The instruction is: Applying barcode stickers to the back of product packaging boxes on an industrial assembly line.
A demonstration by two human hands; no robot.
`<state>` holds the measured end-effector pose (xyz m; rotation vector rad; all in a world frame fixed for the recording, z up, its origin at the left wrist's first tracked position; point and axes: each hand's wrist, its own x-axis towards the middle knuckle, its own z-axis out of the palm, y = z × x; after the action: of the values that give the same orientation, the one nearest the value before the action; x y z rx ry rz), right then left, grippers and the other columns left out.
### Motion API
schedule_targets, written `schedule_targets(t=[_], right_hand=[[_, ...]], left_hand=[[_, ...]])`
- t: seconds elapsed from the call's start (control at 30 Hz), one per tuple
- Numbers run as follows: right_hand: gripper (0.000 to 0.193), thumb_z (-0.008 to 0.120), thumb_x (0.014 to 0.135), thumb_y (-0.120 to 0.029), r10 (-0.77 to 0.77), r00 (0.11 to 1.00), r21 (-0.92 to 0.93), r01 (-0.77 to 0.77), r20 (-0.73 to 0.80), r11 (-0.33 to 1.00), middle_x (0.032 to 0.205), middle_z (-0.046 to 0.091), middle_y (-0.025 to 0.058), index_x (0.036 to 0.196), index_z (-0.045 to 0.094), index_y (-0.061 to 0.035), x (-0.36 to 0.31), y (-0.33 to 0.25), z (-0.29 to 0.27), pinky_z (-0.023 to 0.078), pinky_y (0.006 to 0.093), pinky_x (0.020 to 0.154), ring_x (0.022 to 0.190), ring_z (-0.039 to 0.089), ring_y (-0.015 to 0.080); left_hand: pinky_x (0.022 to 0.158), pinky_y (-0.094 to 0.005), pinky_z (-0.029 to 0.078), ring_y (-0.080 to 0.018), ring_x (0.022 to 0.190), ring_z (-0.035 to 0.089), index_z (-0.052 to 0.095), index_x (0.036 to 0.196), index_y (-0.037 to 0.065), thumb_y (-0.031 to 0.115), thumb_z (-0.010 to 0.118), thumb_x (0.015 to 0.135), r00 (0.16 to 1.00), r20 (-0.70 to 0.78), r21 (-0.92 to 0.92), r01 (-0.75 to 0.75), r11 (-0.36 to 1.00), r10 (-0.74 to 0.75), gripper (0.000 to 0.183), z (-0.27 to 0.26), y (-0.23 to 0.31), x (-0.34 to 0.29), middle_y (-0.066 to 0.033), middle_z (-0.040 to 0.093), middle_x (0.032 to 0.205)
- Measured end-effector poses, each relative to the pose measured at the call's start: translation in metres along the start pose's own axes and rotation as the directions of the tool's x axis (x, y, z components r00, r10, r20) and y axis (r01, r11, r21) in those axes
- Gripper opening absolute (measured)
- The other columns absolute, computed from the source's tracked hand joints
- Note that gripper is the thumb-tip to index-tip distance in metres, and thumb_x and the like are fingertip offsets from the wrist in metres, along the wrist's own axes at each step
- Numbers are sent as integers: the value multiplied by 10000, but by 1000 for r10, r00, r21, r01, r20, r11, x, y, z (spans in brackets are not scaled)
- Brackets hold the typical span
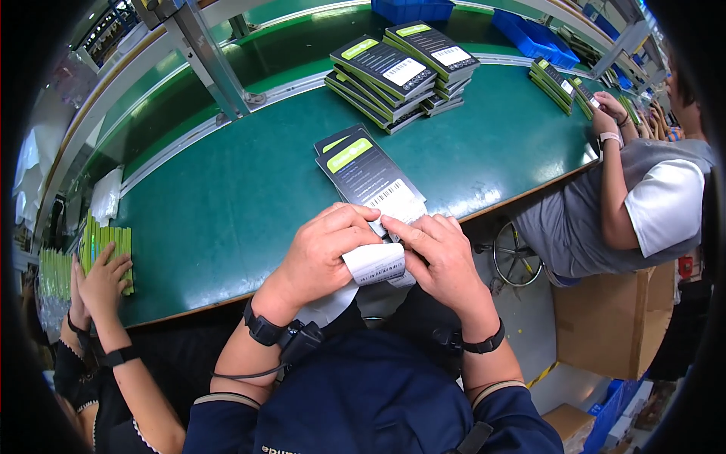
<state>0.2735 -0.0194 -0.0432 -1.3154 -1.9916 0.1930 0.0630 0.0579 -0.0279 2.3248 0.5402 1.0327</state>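
A strip of white barcode labels [376, 262] curls down between my two hands over the table's near edge. My left hand [321, 246] is closed on it, the fingers bent and the thumb at its upper end. My right hand [442, 253] pinches at the same strip, with its index fingertip meeting the left fingertips. Just beyond my fingers, a flat black box [370, 170] with a lime-green patch and a white barcode label lies on the table, on top of at least one more like it. Its near end is partly hidden by my hands.
Stacks of similar black and green boxes [389, 76] stand farther back on the green table [227, 197]. At left, a person's hands [102, 284] touch a row of green-edged boxes [106, 238]. Another person [635, 174] handles boxes at right. Blue trays [533, 38] sit behind, a carton [605, 318] below.
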Motion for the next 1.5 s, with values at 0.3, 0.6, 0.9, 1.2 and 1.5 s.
schedule_targets(t=[0.3,0.6,0.9,1.2,1.5], right_hand=[[651,745,777,-8,92,994,114,-84,-66,990,792,583,31,1399,598,-130,-1,-8,1,409,354,724,752,555,223],[553,738,822,14,270,959,231,-244,-88,942,756,591,64,1349,618,-102,-18,-13,0,476,310,594,615,568,176],[180,753,895,-62,525,829,561,-345,-194,752,847,639,29,1023,646,5,-37,-3,16,492,253,690,764,585,89],[175,762,825,-19,282,875,138,-247,-393,959,880,660,88,972,670,1,-18,1,-2,505,324,693,774,639,217],[860,865,726,-349,170,978,-134,-186,-123,973,1224,570,148,1454,501,-70,28,-7,16,388,460,990,1171,522,312]], left_hand=[[829,-373,545,-283,1031,715,737,861,48,52,813,743,999,-10,-20,31,999,-31,140,0,2,-2,-55,707,863],[805,-379,548,-305,1071,714,716,777,51,56,816,739,999,48,11,14,1000,-14,107,-5,6,-8,-53,670,786],[894,-398,521,-280,1078,702,710,846,63,42,788,703,995,64,150,-90,985,81,164,-4,14,-21,-58,695,917],[913,-399,560,-297,1142,680,709,813,34,13,780,738,995,90,84,-48,995,41,106,-11,8,-15,-65,689,921],[914,-406,557,-313,1147,684,710,811,35,21,810,723,997,71,33,-16,999,14,134,-10,3,-17,-56,707,923]])
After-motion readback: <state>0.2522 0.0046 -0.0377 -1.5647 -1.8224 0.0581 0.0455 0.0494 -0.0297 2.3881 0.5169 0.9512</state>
